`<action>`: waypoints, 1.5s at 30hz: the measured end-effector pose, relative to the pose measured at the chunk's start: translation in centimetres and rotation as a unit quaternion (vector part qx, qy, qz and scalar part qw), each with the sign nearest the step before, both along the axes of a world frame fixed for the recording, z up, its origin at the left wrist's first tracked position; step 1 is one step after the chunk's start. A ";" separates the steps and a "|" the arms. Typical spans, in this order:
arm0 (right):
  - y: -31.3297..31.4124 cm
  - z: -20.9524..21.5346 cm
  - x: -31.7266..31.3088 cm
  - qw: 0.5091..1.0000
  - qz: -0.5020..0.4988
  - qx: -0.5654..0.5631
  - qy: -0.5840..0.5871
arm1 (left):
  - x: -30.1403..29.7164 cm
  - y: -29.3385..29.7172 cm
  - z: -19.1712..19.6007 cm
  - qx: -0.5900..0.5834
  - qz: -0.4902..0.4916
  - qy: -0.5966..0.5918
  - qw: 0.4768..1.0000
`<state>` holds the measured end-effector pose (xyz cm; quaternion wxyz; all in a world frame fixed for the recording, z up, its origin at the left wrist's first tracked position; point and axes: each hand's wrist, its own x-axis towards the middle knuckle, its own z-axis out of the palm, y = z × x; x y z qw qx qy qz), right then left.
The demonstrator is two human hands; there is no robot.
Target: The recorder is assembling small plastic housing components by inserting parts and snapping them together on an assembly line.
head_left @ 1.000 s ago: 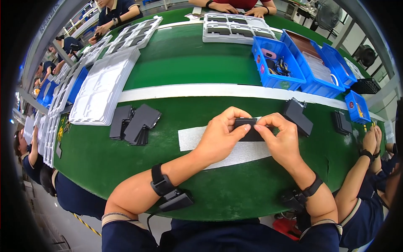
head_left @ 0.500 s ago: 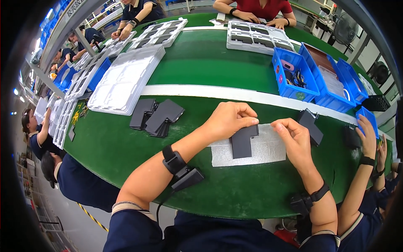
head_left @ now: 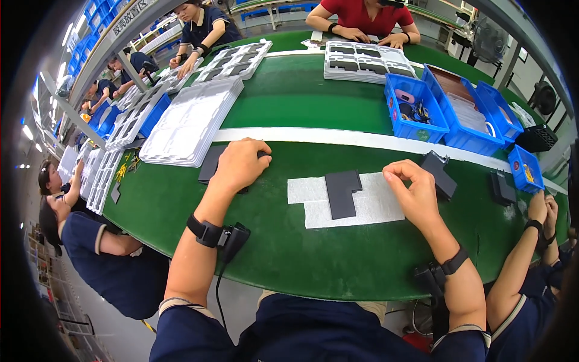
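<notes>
left hand (head_left: 242,163) covers part of the black stack (head_left: 210,165), its grip hidden and impossible to judge; right hand (head_left: 417,193) pinches on nothing visible beside the white sheet (head_left: 382,204) where the l-shaped piece (head_left: 342,196) lies, and sound practice is separating pieces singly.

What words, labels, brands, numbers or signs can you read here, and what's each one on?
Grey metal beam, upper left: a line of dark printed characters, which I won't copy out.
Blue bin with the cables: round stickers, too small to read.
L-shaped dark part on the white sheet: none visible.
</notes>
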<state>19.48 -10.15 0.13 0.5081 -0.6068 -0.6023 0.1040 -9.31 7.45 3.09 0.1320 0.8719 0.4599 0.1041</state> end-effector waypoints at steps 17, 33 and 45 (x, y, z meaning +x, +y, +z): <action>-0.4 1.7 6.6 0.969 -0.186 -0.020 -0.159 | 8.7 -9.5 -1.6 -0.020 -0.258 0.004 0.966; -2.9 4.6 8.6 0.914 -0.115 -0.298 -0.252 | 11.1 -6.4 2.1 -0.038 -0.348 0.006 0.937; -2.4 3.7 8.2 0.901 -0.076 -0.331 -0.271 | 13.6 -8.7 -2.2 -0.333 -0.280 -0.246 0.866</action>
